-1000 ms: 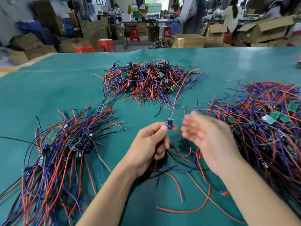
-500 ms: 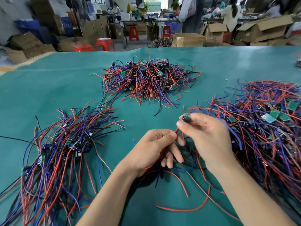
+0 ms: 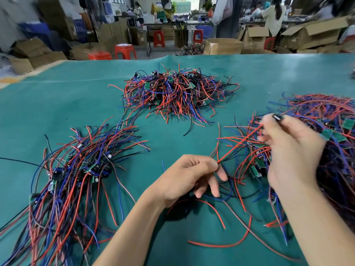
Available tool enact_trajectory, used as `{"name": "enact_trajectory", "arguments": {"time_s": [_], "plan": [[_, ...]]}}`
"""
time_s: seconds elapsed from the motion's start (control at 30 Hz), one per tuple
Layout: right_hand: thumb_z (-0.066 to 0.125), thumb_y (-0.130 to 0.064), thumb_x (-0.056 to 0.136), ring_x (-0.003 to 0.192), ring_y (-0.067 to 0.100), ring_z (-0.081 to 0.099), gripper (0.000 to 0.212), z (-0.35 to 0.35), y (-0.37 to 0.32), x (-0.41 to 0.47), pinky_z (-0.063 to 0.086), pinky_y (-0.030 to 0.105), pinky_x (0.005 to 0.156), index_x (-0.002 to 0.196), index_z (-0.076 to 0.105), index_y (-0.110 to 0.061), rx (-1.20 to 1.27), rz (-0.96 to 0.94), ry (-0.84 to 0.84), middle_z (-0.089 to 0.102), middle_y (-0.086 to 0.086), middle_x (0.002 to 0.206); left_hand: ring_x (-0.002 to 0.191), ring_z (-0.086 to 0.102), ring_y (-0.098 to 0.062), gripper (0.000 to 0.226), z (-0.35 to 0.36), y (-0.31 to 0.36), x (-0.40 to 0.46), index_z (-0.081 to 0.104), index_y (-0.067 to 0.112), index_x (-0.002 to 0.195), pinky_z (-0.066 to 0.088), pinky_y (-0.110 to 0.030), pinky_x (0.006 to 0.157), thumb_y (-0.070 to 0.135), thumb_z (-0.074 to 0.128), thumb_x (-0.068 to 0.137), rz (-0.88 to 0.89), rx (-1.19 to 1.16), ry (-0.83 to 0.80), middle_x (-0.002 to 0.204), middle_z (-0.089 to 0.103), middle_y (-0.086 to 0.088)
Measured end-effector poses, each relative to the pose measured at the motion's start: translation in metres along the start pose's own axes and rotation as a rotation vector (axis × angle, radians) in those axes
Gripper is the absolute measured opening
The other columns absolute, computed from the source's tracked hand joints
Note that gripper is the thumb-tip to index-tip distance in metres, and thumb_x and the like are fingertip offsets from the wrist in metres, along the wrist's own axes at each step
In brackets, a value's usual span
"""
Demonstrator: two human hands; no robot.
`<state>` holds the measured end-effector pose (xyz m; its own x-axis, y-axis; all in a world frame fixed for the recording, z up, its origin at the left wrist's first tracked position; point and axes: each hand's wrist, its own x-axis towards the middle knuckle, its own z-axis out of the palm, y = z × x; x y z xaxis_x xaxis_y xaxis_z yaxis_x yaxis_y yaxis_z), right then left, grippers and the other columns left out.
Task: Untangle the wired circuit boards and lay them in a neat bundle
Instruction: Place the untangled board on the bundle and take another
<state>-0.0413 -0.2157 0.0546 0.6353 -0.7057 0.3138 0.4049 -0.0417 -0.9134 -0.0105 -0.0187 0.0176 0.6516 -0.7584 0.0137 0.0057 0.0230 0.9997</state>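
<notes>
Head view: left hand (image 3: 189, 175) pinching red and black wires (image 3: 238, 144), right hand (image 3: 292, 150) gripping small board (image 3: 278, 117) above right-edge pile (image 3: 326, 150). Risk of dragging neighbour wires along, because of crossing loops. Three piles counted: far-middle pile (image 3: 172, 93), left-edge bundle (image 3: 76, 169), right one.

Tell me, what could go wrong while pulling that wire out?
1. The right hand lifts a small part while the left hand pinches its red wire taut; a hard tug might snap the wire off.
2. The wire runs beside the messy pile on the right, so it may snag and drag others along.
3. Loose wires under the hands could tangle again.
</notes>
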Motion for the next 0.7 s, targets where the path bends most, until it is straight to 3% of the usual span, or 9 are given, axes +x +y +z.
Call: {"name": "enact_trajectory", "arguments": {"time_s": [0.17,0.3,0.4,0.53,0.63,0.7], "plan": [[0.068,-0.007,0.090,0.062,0.009,0.058,0.031,-0.019,-0.019,0.016,0.048,0.024,0.058,0.064,0.070,-0.023,0.118,-0.008,0.157,0.064,0.000,0.072,0.043,0.047,-0.010,0.030,0.000,-0.002,0.001,0.070,0.009,0.097,0.036,-0.016,0.045,0.018,0.042,0.106,0.000,-0.020,0.070,0.068,0.069,-0.007],[0.065,-0.002,0.091,0.063,0.009,0.062,0.020,-0.008,-0.025,0.007,0.046,0.022,0.055,0.081,0.069,-0.019,0.128,0.029,0.081,0.067,-0.006,0.070,0.049,0.052,-0.011,0.027,0.000,-0.003,0.001,0.067,0.004,0.103,0.040,-0.017,0.048,0.018,0.044,0.106,-0.016,-0.052,0.129,0.071,0.068,-0.007],[0.067,0.000,0.091,0.064,0.012,0.066,0.013,0.009,-0.040,-0.004,0.047,0.022,0.053,0.093,0.067,-0.012,0.176,0.084,-0.034,0.067,-0.002,0.074,0.052,0.055,-0.010,0.025,-0.001,-0.004,0.001,0.065,-0.001,0.106,0.043,-0.017,0.049,0.014,0.045,0.105,-0.021,-0.075,0.156,0.073,0.068,-0.007],[0.071,-0.007,0.091,0.056,0.013,0.060,0.008,0.045,-0.063,-0.032,0.046,0.019,0.047,0.099,0.069,-0.008,0.147,0.153,-0.347,0.072,0.004,0.068,0.050,0.056,-0.010,0.019,0.000,-0.005,0.003,0.066,0.004,0.099,0.043,-0.016,0.048,0.007,0.047,0.103,-0.019,-0.090,0.174,0.072,0.068,-0.008],[0.074,-0.013,0.089,0.050,0.013,0.055,0.017,0.082,-0.071,-0.052,0.044,0.020,0.043,0.102,0.070,-0.005,0.078,0.193,-0.527,0.074,0.009,0.071,0.051,0.057,-0.009,0.021,0.003,-0.004,0.002,0.069,0.013,0.080,0.044,-0.016,0.048,0.004,0.054,0.093,0.001,-0.088,0.185,0.067,0.068,-0.002],[0.077,-0.017,0.088,0.048,0.013,0.054,0.014,0.110,-0.069,-0.066,0.043,0.022,0.042,0.096,0.070,-0.007,-0.021,0.195,-0.627,0.076,0.009,0.073,0.059,0.060,-0.009,0.024,0.004,-0.004,-0.002,0.072,0.017,0.070,0.049,-0.022,0.057,0.006,0.052,0.079,0.012,-0.044,0.223,0.069,0.069,0.000]]}}
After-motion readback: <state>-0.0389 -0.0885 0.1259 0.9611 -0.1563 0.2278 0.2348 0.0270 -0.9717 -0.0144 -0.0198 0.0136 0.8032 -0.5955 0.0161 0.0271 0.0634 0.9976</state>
